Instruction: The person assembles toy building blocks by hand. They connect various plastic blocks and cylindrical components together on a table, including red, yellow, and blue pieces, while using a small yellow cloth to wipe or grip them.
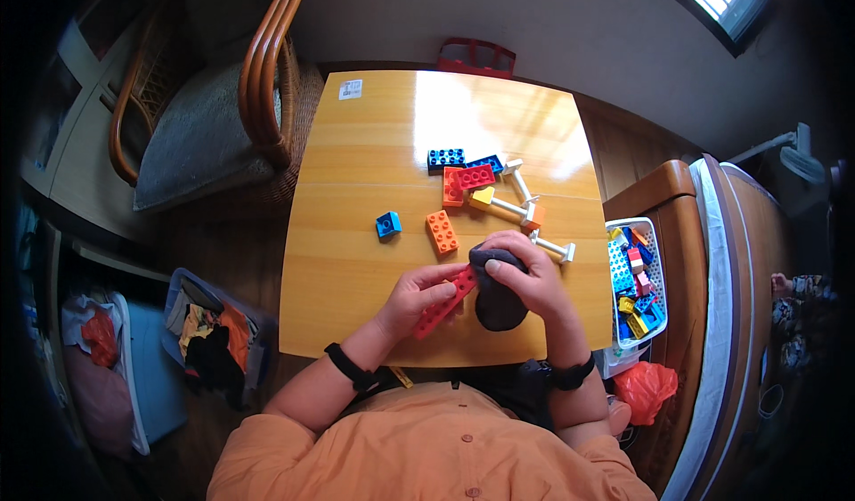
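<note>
Over the near part of the wooden table (343, 278), my left hand (411, 294) grips a long red toy brick (431, 322) with studs along it. My right hand (539, 280) is closed around a dark grey cloth (500, 309), which touches the brick's upper end. Just beyond the hands lies an orange brick (441, 232), with a small blue brick (388, 225) to its left. Farther back are a blue brick (446, 158), a red brick (476, 177) lying across others, a yellow piece (482, 198) and a white pillar piece (554, 248).
A white basket (660, 305) of mixed bricks stands at the table's right, above a red plastic bag (643, 392). On the left are a rattan armchair (209, 136) and a bin of clothes (183, 287). A red bag (476, 57) sits behind the table.
</note>
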